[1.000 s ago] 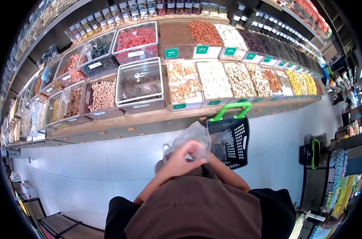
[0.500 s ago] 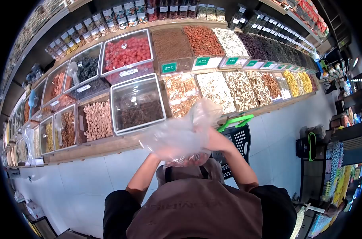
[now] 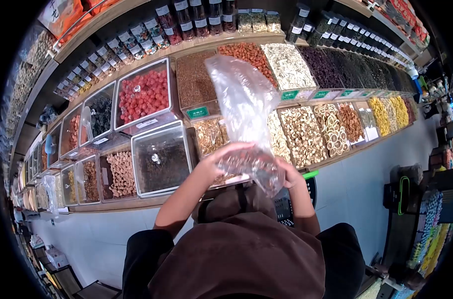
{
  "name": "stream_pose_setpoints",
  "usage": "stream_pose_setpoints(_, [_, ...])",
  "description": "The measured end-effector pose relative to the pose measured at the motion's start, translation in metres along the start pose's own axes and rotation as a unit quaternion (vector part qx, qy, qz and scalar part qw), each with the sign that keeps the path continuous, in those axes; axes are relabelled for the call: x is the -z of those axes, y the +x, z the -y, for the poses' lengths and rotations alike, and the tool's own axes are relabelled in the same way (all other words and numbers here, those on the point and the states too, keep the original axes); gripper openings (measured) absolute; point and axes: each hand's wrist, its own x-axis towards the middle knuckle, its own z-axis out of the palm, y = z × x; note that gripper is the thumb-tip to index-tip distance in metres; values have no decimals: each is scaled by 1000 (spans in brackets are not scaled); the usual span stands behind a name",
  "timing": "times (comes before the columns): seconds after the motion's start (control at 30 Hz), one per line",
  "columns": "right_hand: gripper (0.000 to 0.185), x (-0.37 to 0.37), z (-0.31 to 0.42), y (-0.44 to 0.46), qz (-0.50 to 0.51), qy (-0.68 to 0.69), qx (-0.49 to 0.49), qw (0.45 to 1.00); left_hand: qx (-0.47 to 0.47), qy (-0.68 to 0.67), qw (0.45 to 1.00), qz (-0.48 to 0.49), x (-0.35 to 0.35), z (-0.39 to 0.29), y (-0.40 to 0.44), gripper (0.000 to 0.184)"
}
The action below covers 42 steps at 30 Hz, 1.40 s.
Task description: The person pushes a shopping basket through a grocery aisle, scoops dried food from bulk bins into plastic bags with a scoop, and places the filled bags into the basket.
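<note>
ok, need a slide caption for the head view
Left hand and right hand hold a clear plastic bag with reddish-brown contents in front of bulk-food bins.

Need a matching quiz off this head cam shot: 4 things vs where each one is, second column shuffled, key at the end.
Things
1. plastic bag
2. blue scoop
3. red pieces
4. basket handle

Places
A. showing green next to the right hand
B. at a bin farther left along the counter than the red pieces
C. held between the left hand and the right hand
D. in the bin directly behind the dark pieces

Pairs: 1-C, 2-B, 3-D, 4-A
</note>
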Motion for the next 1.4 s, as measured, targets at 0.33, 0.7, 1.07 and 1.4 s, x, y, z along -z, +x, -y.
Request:
stream_pose_setpoints(0.33, [55, 73, 130, 179, 94, 208, -9, 974, -187, 79, 976, -78, 3, -169, 65, 54])
stream_pose_setpoints(0.7, [65, 47, 175, 175, -161, -208, 66, 963, -412, 531, 642, -369, 23, -180, 113, 79])
stream_pose_setpoints(1.07, [13, 63, 166, 192, -227, -417, 261, 840, -329, 576, 660, -354, 1, -229, 155, 47])
stream_pose_setpoints(1.4, [22, 79, 162, 187, -285, -507, 277, 765, -304, 684, 572, -336, 14, -235, 162, 43])
